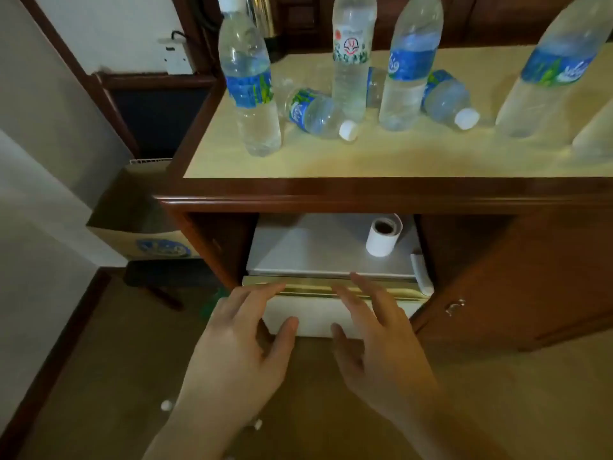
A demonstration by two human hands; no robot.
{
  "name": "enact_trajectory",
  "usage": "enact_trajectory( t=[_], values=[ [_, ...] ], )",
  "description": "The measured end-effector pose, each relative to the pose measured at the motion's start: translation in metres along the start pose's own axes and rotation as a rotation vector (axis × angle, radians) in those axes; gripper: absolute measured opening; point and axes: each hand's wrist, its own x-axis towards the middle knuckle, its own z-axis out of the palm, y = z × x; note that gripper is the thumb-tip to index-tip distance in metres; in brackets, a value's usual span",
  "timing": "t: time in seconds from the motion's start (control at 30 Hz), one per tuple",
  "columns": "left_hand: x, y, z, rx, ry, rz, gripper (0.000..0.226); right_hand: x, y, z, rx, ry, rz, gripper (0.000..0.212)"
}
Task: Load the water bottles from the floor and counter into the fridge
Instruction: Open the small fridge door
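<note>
Several clear water bottles stand on the counter [331, 161]: a blue-labelled one [248, 84] at the left, a white-labelled one [351, 54] behind, another blue-labelled one [408, 71] in the middle, and a large one [550, 71] at the right. Two small bottles lie on their sides [315, 114] [447, 99]. Below the counter a white mini fridge [318, 254] sits in a wooden recess, its door shut. My left hand [245, 343] and my right hand [374, 333] hover with fingers spread just in front of the top of the fridge door, holding nothing.
A roll of toilet paper [383, 235] stands on top of the fridge. A cardboard box [139, 224] sits on a low stand to the left. A wooden cabinet door [517, 293] with a metal handle is to the right. Small white caps [166, 405] lie on the carpet.
</note>
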Motion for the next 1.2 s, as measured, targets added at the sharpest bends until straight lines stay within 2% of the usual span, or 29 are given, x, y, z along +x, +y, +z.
enact_trajectory(
  t=[0.17, 0.27, 0.4, 0.73, 0.83, 1.0, 1.2],
  values=[
    [0.037, -0.067, 0.05, 0.021, -0.081, -0.007, 0.052, 0.012, 0.042, 0.088, -0.063, -0.131, 0.134, 0.059],
    [0.066, -0.104, 0.082, 0.012, -0.144, -0.015, 0.052, 0.028, 0.063, 0.135, -0.117, -0.169, 0.131, 0.059],
    [0.108, -0.141, 0.125, 0.116, -0.2, -0.031, 0.056, 0.057, 0.083, 0.182, -0.235, -0.176, 0.111, 0.055],
    [0.184, -0.195, 0.203, 0.309, -0.252, 0.001, 0.055, 0.074, 0.115, 0.242, -0.405, 0.001, 0.066, 0.042],
    [0.196, -0.207, 0.21, 0.338, -0.252, 0.012, 0.056, 0.081, 0.119, 0.249, -0.44, 0.103, 0.065, 0.037],
    [0.205, -0.218, 0.219, 0.383, -0.269, -0.068, 0.054, 0.087, 0.123, 0.261, -0.466, 0.157, 0.076, 0.031],
    [0.208, -0.22, 0.22, 0.394, -0.305, -0.077, 0.052, 0.088, 0.123, 0.266, -0.438, 0.234, 0.096, 0.022]
  ],
)
